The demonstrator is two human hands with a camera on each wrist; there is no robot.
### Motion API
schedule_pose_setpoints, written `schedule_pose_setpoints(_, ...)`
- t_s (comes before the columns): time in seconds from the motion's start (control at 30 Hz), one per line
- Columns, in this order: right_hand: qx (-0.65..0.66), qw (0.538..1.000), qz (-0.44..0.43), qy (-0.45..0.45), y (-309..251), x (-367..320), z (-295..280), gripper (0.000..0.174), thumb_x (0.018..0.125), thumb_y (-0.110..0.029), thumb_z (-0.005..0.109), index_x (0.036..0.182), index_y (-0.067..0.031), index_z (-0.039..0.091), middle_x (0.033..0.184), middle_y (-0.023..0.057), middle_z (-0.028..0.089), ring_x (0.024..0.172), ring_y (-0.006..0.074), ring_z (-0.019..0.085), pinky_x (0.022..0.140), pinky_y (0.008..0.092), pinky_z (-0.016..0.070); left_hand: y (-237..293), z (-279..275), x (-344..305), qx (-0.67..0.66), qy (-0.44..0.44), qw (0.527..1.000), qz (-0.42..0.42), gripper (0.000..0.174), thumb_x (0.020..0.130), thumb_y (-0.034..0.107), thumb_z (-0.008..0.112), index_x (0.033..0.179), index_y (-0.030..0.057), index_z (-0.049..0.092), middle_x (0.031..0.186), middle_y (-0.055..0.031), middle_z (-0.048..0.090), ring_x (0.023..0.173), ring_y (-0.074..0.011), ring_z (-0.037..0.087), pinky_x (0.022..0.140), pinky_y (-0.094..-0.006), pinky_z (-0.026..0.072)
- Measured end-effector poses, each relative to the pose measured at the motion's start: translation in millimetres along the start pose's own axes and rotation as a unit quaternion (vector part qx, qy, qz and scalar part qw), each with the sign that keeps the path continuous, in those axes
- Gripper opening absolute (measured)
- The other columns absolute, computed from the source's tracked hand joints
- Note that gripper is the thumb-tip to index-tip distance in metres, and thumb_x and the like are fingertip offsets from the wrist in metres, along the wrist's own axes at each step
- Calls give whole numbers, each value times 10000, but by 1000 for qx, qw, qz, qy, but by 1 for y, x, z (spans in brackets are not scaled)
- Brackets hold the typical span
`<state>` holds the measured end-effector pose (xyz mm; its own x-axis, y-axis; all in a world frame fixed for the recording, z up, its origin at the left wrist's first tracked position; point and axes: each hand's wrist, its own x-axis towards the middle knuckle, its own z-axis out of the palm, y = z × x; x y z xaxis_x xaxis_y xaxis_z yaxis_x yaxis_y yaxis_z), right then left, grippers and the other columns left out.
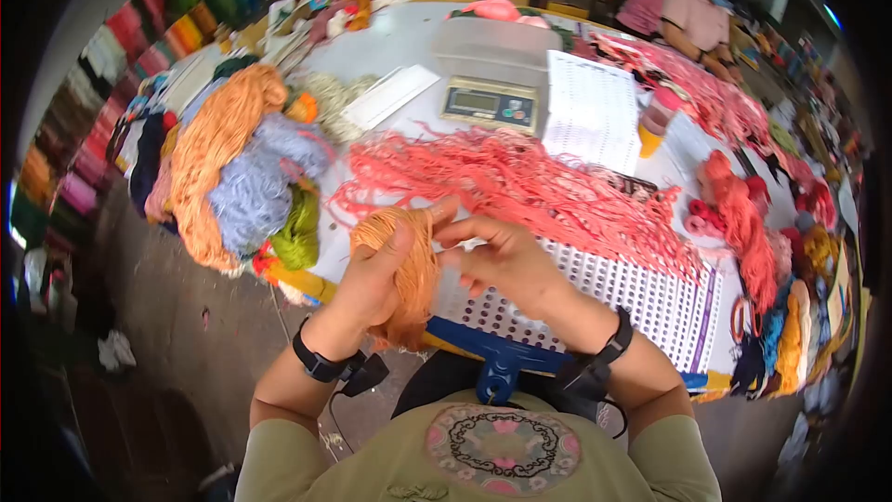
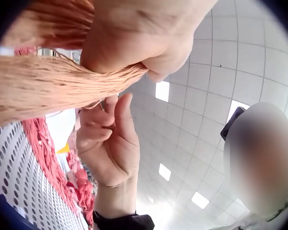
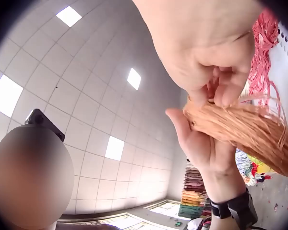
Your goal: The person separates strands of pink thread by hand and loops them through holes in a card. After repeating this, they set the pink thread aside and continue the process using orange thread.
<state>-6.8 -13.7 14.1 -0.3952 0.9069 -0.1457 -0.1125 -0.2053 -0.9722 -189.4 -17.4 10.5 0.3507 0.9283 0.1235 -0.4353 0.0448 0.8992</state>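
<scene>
My left hand (image 1: 376, 274) grips a skein of orange yarn (image 1: 415, 270), its thumb lying over the near side. The strands hang down below that hand in a thick bundle. At the upper end of the skein, the curled fingertips of my right hand (image 1: 506, 265) pinch at the yarn. From the right wrist view, those fingertips (image 3: 225, 96) sit right on the strands, with the open-looking left palm (image 3: 201, 151) behind the skein (image 3: 235, 124). In the left wrist view, the right hand (image 2: 110, 143) is just below the stretched yarn (image 2: 62, 86).
Coral yarn (image 1: 520, 186) spreads over the table beyond a white perforated board (image 1: 613, 293). A digital scale (image 1: 491, 104), a clear bin (image 1: 497, 46) and a printed sheet (image 1: 592, 112) stand farther back. Orange and blue skeins (image 1: 251, 195) heap at left; two people work at the far right.
</scene>
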Motion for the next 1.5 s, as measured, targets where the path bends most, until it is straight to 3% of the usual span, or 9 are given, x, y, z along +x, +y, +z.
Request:
schedule_pose_setpoints(0.13, 5, 992, -113, 51, 8, -24, -15, 123, 885, -147, 646, 978, -67, 654, 768, -37, 578, 575, 30, 492, 511, 184, 439, -6, 38, 11, -17, -63, 997, -37, 396, 979, 239, 493, 1257, -41, 524, 1294, -124, 538, 1113, -165, 544, 916, -314, 469)
schedule_pose_setpoints(0.43, 135, 980, -96, 109, 11, -62, -41, 99, 885, -147, 646, 947, -71, 661, 820, -30, 622, 574, 12, 493, 506, 167, 424, -31, 68, 19, 50, -1, 999, 5, 197, 931, 149, 563, 989, -29, 623, 1027, -148, 653, 889, -204, 628, 801, -330, 504)
schedule_pose_setpoints(0.57, 222, 967, -86, 90, 15, -65, -47, 88, 901, -144, 622, 952, -78, 647, 840, -26, 627, 573, 17, 492, 492, 171, 421, -43, 65, 21, 60, -6, 998, 17, 240, 951, 189, 552, 1027, -18, 645, 1034, -106, 656, 853, -134, 603, 741, -282, 492)
schedule_pose_setpoints(0.63, 234, 964, -87, 91, 15, -64, -49, 80, 908, -144, 612, 945, -81, 642, 830, -28, 622, 573, 17, 492, 487, 171, 419, -41, 68, 22, -28, -15, 999, -20, 298, 931, 250, 579, 1024, -31, 617, 1027, -142, 649, 896, -206, 621, 792, -336, 503)
schedule_pose_setpoints(0.93, 4, 988, -124, 89, 17, -57, -44, 146, 951, -214, 555, 961, -72, 589, 938, -1, 631, 685, 36, 545, 513, 174, 442, -35, 70, 17, -42, -15, 998, -37, 413, 958, 346, 511, 1103, -31, 602, 1151, -168, 609, 1062, -240, 596, 880, -391, 505)
schedule_pose_setpoints(1.0, 169, 975, -61, 127, 13, -58, -40, 139, 936, -211, 582, 942, -75, 608, 892, -18, 617, 671, 25, 529, 509, 174, 436, -35, 65, 16, -59, -12, 997, -45, 429, 960, 356, 501, 1123, -32, 590, 1170, -165, 598, 1078, -238, 586, 882, -396, 504)
schedule_pose_setpoints(1.13, 161, 977, -63, 122, 12, -57, -41, 142, 939, -213, 576, 946, -78, 617, 790, -28, 556, 641, 36, 504, 517, 193, 448, -30, 67, 14, -84, -14, 994, -67, 507, 968, 403, 457, 1199, -41, 535, 1239, -167, 558, 1120, -233, 561, 902, -395, 493)
schedule_pose_setpoints(1.4, -127, 976, -151, 91, 24, -52, -42, 153, 936, -197, 577, 1021, -75, 611, 869, -18, 568, 670, 48, 525, 529, 185, 438, -34, 63, 15, -52, -63, 994, -68, 583, 968, 445, 423, 1255, -59, 484, 1285, -175, 532, 1130, -229, 556, 943, -363, 467)
schedule_pose_setpoints(1.5, -1, 983, -160, 94, 16, -54, -37, 159, 943, -175, 563, 1075, -89, 587, 847, -27, 550, 667, 43, 514, 548, 185, 440, -34, 59, 15, -75, -49, 994, -61, 489, 956, 372, 493, 1231, -33, 518, 1258, -162, 554, 1099, -216, 573, 900, -354, 489)
